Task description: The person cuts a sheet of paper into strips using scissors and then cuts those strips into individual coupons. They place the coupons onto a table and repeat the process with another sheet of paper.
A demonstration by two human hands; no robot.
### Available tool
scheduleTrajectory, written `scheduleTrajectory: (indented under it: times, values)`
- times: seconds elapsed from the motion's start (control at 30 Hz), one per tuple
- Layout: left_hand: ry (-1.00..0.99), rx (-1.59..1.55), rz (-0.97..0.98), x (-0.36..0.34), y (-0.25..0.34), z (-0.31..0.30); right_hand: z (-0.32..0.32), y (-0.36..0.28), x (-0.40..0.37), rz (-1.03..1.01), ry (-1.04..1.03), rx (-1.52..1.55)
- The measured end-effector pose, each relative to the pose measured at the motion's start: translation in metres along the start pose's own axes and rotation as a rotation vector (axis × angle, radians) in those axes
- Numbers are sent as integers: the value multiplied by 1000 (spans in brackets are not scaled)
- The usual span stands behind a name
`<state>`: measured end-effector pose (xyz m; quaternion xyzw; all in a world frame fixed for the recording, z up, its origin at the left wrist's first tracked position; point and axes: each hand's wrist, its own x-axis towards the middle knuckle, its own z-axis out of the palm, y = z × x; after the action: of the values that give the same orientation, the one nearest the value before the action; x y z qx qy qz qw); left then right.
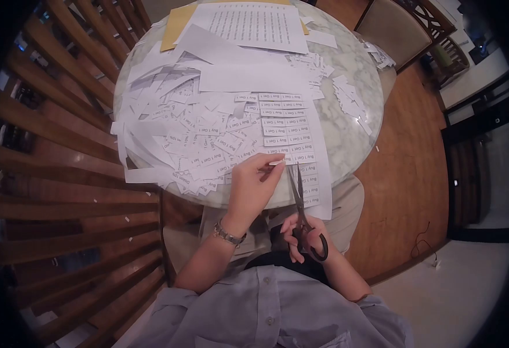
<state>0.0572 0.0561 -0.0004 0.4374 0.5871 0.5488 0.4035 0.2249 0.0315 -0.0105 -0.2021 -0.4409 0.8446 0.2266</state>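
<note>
Black-handled scissors (301, 223) are in my right hand (308, 236), their blades pointing away from me and slightly parted over a printed sheet (319, 145). The sheet carries two columns of "Buy 1 Get 1" labels, partly cut into strips. My left hand (255, 184), with a watch on the wrist, pinches a small paper piece (276, 163) at the sheet's left side, close to the blade tips. A heap of cut paper slips (190, 142) lies to the left of that hand.
The round marble table (356, 69) also bears a printed page (248, 26) on a yellow envelope (176, 23), blank paper (237, 75) and more slips (350, 98) at right. A slatted wooden chair (74, 133) stands left, an upholstered chair (396, 29) back right.
</note>
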Motion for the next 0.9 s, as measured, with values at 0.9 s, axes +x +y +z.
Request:
scheduleTrajectory:
  times: [0.9]
  values:
    - [-23, -183, -11, -18, 5, 1, 2, -17, 13, 9, 81, -77]
